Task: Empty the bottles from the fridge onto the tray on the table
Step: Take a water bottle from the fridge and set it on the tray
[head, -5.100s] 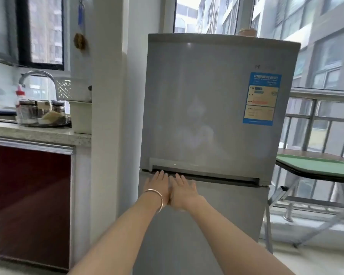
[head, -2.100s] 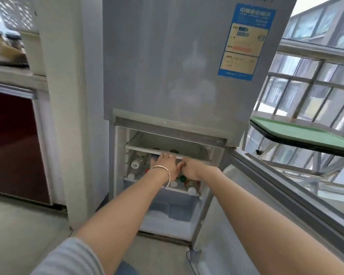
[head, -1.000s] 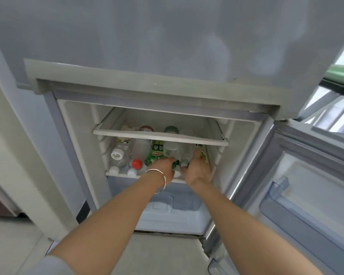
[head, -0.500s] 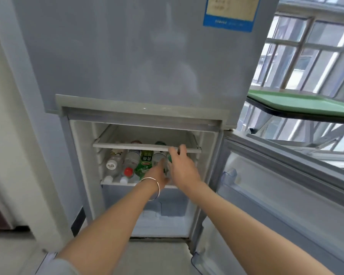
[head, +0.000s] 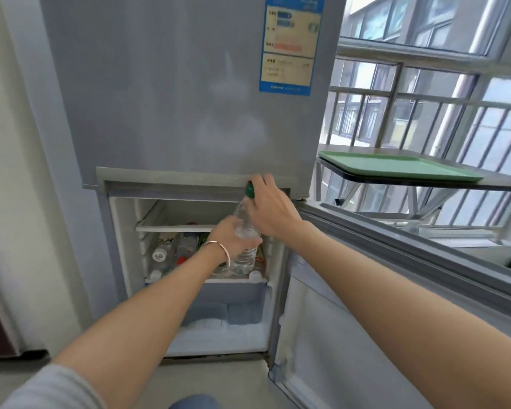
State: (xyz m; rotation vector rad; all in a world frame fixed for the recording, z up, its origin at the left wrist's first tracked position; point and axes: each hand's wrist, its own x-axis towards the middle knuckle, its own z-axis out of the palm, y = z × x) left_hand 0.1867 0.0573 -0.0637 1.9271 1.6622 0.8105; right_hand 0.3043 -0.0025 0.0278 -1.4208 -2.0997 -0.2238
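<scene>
A clear bottle (head: pixel 244 228) with a green cap is upright in front of the open lower fridge (head: pixel 189 128) compartment. My left hand (head: pixel 233 236) grips its body, and my right hand (head: pixel 270 209) holds its neck just under the cap. Several more bottles (head: pixel 174 252) lie on the shelf inside, caps facing out. The green tray (head: pixel 396 166) sits on the table (head: pixel 508 184) to the right of the fridge.
The lower fridge door (head: pixel 381 290) hangs open to the right, between me and the table. A white wall (head: pixel 21 202) borders the fridge on the left. Window bars (head: pixel 425 119) stand behind the table.
Both hands have lifted a clear green-capped bottle out of the shelf and raised it upright in front of the compartment. The view has risen and pulled back.
</scene>
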